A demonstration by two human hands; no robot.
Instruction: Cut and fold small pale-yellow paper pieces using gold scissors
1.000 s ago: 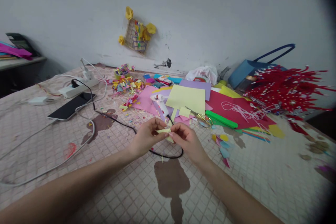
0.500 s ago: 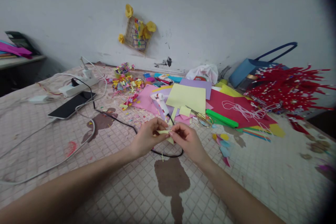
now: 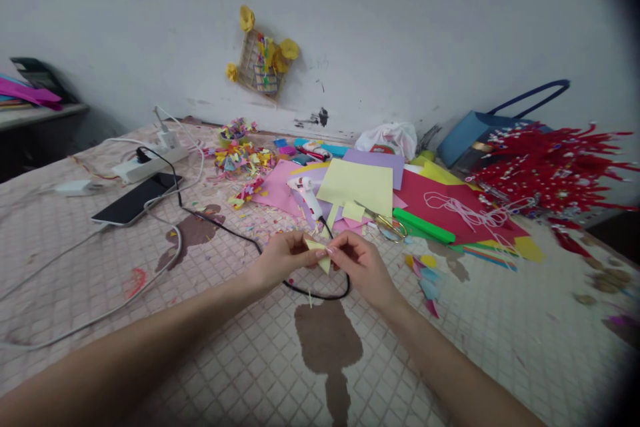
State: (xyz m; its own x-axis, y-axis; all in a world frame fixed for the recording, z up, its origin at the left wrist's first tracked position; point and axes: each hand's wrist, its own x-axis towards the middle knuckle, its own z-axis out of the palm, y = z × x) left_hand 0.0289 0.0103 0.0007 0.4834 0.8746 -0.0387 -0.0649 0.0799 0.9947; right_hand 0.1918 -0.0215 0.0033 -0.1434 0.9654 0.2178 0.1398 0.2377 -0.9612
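A small pale yellow piece of paper (image 3: 320,257), folded to a triangular shape, is pinched between my two hands above the table. My left hand (image 3: 287,257) grips its left side, thumb in front and fingers behind. From the other side my right hand (image 3: 357,263) pinches the paper close to the left thumb tip. Just beyond the hands lies a white glue gun (image 3: 306,195), its black cord (image 3: 320,296) looping under them. Gold-handled scissors (image 3: 387,223) rest beside a pale yellow sheet (image 3: 357,183) and a small cut square of the same colour (image 3: 353,211).
A green bar-shaped object (image 3: 424,226) and red paper (image 3: 435,200) lie to the right, with white string (image 3: 460,210) on top. Small folded paper pieces (image 3: 427,277) are nearer. Left are a phone-like black device (image 3: 137,200), a power strip (image 3: 145,165) and paper scraps (image 3: 245,160).
The paper has turned from a nearly flat, edge-on strip to a triangle pointing down, its face now toward me. Both hands have stayed in about the same place, still pinching it.
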